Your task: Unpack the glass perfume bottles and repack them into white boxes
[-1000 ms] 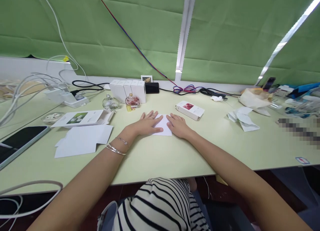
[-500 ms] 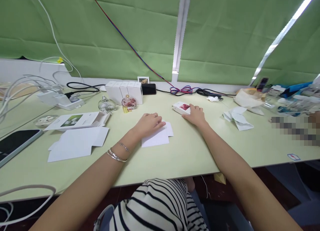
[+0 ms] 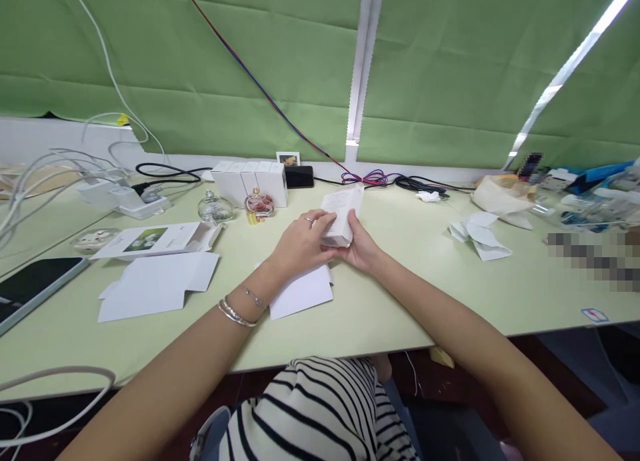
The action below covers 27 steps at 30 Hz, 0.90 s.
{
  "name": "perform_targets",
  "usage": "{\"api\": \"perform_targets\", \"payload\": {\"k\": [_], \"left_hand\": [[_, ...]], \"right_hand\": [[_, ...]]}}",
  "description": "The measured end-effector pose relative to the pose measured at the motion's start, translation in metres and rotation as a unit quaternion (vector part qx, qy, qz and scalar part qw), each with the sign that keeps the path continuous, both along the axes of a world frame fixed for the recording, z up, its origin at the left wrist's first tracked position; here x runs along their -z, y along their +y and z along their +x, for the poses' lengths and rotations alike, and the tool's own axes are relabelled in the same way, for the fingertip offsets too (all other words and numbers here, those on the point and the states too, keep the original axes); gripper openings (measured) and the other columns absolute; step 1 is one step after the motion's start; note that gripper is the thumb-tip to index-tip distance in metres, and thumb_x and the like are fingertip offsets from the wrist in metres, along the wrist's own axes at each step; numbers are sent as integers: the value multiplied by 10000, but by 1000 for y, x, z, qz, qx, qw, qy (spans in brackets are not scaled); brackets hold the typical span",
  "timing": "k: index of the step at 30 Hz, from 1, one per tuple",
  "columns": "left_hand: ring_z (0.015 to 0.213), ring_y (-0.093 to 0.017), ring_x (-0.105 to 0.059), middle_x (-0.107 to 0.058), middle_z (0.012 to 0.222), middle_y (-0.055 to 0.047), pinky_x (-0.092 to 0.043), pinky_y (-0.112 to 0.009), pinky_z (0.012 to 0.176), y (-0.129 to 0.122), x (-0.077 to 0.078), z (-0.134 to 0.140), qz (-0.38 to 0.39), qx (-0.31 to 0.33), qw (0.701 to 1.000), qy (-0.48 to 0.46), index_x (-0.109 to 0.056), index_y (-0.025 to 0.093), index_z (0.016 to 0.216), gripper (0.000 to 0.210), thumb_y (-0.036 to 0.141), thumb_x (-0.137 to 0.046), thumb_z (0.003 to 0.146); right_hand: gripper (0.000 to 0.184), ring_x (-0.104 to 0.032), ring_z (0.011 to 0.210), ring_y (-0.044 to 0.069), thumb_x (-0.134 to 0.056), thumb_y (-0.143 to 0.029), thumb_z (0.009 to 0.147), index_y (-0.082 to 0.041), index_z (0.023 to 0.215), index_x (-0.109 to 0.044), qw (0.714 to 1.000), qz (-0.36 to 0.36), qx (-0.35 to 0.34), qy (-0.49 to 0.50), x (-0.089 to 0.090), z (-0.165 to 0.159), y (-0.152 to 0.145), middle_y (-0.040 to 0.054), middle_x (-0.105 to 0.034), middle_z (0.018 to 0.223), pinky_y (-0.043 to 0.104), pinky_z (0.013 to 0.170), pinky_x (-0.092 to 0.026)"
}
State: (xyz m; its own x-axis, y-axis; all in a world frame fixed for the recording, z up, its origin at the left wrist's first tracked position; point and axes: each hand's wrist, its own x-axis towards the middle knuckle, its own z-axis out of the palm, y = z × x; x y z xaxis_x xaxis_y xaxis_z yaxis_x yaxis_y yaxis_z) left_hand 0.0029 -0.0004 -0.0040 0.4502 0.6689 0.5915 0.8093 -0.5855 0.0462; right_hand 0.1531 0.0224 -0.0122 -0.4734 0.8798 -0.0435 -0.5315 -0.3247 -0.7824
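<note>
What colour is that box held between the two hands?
The box is white, with faint print; the head view shows it best.

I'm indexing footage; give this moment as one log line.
left hand: touching white box | right hand: holding white box | white sheet: on table by left wrist

Desk (image 3: 400, 308): pale cream-green top, spanning the view from side to side; one seam (image 3: 50, 247) running obliquely across its left end. Blinds (image 3: 225, 81): green, creased, hanging beyond the desk's far edge. Strip (image 3: 363, 68): white, nearly upright, between two blinds, above the middle of that edge. Gap (image 3: 570, 68): slanting, bright with light, above the edge's right part. Wall (image 3: 50, 136): white, low, behind the far edge, most exposed at left. Floor (image 3: 435, 384): dark red, below the near edge.
</note>
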Motion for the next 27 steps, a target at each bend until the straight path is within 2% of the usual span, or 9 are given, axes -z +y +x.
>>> {"api": "perform_targets", "payload": {"k": [2,5,9,12,16,19,22,25,27], "left_hand": [[1109,-306,-532,-522,1217,-166,-484,-427,894,-1,2,6,8,-3,1000,2,-421,141,1266,613,248,-681,722],[1052,-270,-569,-546,1187,-142,-520,-390,817,-1,5,8,1,-16,1000,-21,-429,158,1251,513,154,-581,760],[1088,-238,-569,-556,1215,-122,-521,-359,842,0,5,4,-30,11,998,-51,-416,158,1275,537,99,-515,750],[1135,-224,-563,-544,1288,-117,-500,-348,897,2,4,-2,-69,35,996,-36,-376,160,1327,589,72,-465,752],[1097,-199,-598,-595,1264,-89,-492,-340,903,2,4,-6,-110,33,992,-42,-333,160,1361,626,34,-396,751],[1077,-209,-603,-646,1195,-55,-480,-373,913,2,4,-6,-112,33,992,-42,-333,177,1356,632,34,-397,744],[1100,-220,-581,-647,1176,-63,-441,-405,963,2,2,-6,-84,27,995,-50,-420,180,1285,573,26,-389,734],[1135,-230,-546,-564,1262,-119,-443,-411,959,3,1,-9,-45,9,990,-133,-427,164,1271,467,113,-403,808],[1127,-241,-546,-491,1331,-154,-465,-414,926,4,0,-12,-42,17,976,-212,-354,163,1330,498,256,-465,853]], "right_hand": [[430,-656,797,164,-360,-561,910,-231,1148,-499,1000,11,4,3,0,0,0,33,-676,998,301,635,-570],[381,-643,785,146,-512,-524,857,-241,1112,-487,999,39,15,-5,2,0,1,8,-668,946,256,610,-553],[424,-628,777,140,-685,-466,733,-257,1037,-476,995,80,53,-25,5,-2,0,-22,-642,913,255,596,-552],[422,-628,763,140,-688,-451,723,-264,1032,-470,990,84,100,-53,5,1,3,-25,-639,926,266,579,-551],[304,-638,783,162,-659,-349,742,-215,989,-541,985,83,122,-93,5,9,9,19,-671,941,299,638,-556],[257,-642,834,201,-677,-261,701,-182,928,-587,976,81,160,-123,5,15,17,59,-689,985,357,723,-555],[320,-638,924,246,-703,-285,669,-196,951,-579,960,98,223,-139,5,23,24,68,-684,1044,408,763,-545],[450,-630,977,260,-754,-383,611,-206,977,-562,946,154,247,-140,2,32,27,76,-671,1089,410,797,-532],[530,-637,955,253,-778,-448,566,-206,986,-564,947,196,216,-134,-2,37,26,71,-678,1065,386,790,-531]]}}
